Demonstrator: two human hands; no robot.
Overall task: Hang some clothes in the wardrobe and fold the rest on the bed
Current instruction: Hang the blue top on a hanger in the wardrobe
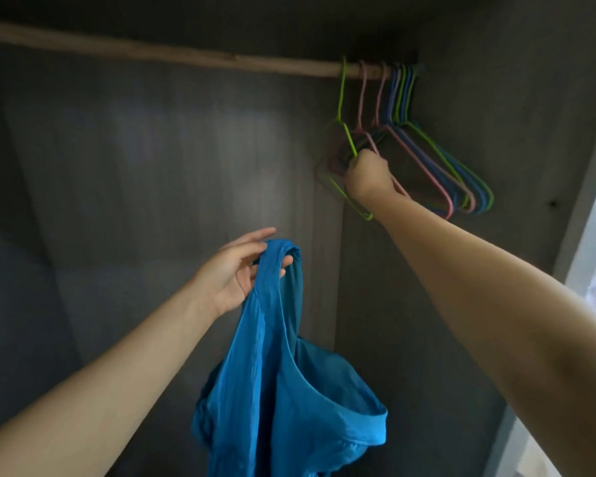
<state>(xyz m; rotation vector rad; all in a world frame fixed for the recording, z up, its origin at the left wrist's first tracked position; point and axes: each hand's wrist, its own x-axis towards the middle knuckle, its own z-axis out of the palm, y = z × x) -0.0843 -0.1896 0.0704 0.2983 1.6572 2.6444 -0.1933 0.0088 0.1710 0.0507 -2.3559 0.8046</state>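
Head view. Interior of a dark grey wood-grain wardrobe [159, 160]; a pale wooden rail [186, 56] runs across the top. A cluster of thin wire hangers in pink, blue and green [437, 166] hangs at the rail's right end, against the side wall.

Right hand [369, 175]: fingers curled tight round the shoulder of a lime-green wire hanger [346, 132], the leftmost one, whose hook is on the rail.

Left hand [236, 271]: raised lower left of the hangers, well apart from them. Thumb and fingers pinch the shoulder strap of a bright blue sleeveless fabric top [283, 390]; the garment hangs down below the hand.
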